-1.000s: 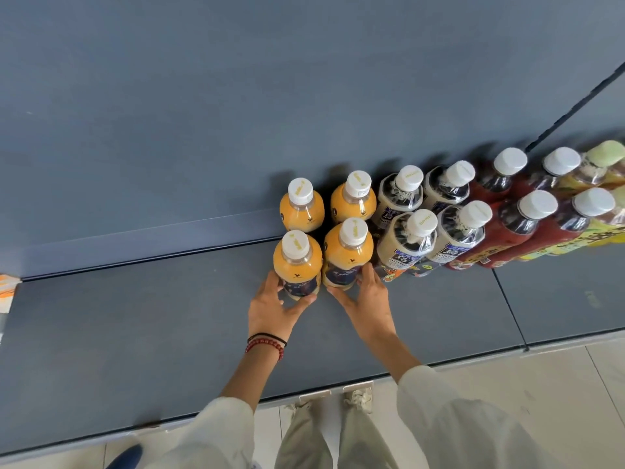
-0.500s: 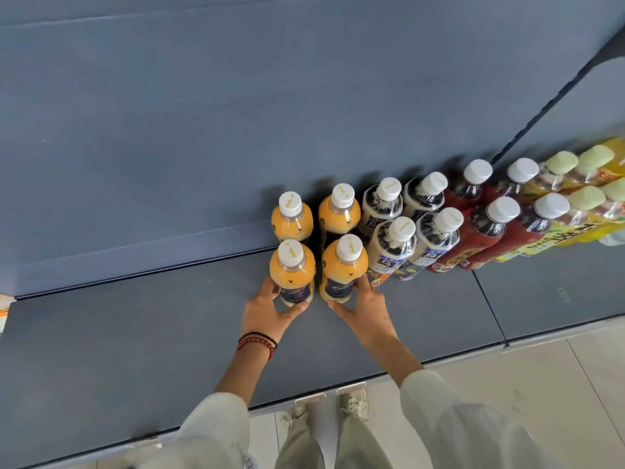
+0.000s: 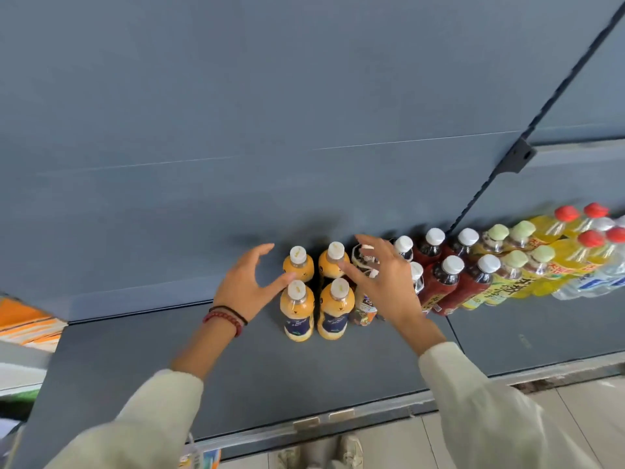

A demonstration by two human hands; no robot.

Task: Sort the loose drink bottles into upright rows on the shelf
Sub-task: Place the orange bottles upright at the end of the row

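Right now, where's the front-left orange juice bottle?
Head view: the front-left orange juice bottle stands upright on the shelf at the front row's left end, beside the other front orange bottle, right of the left hand.

A grey-blue back panel [image 3: 236,96] fills the far side. A black slotted upright [image 3: 554,96] runs slantwise down it at the right and carries a dark bracket [image 3: 515,159]. At the far left edge lie orange and white packs [image 3: 23,319], blurred. Nearest, beyond the front edge of the shelf [image 3: 169,367], pale floor tiles [image 3: 575,418] show at the right, with two light shoes [image 3: 350,451] side by side and a blue and orange packet [image 3: 203,460] just left of them.
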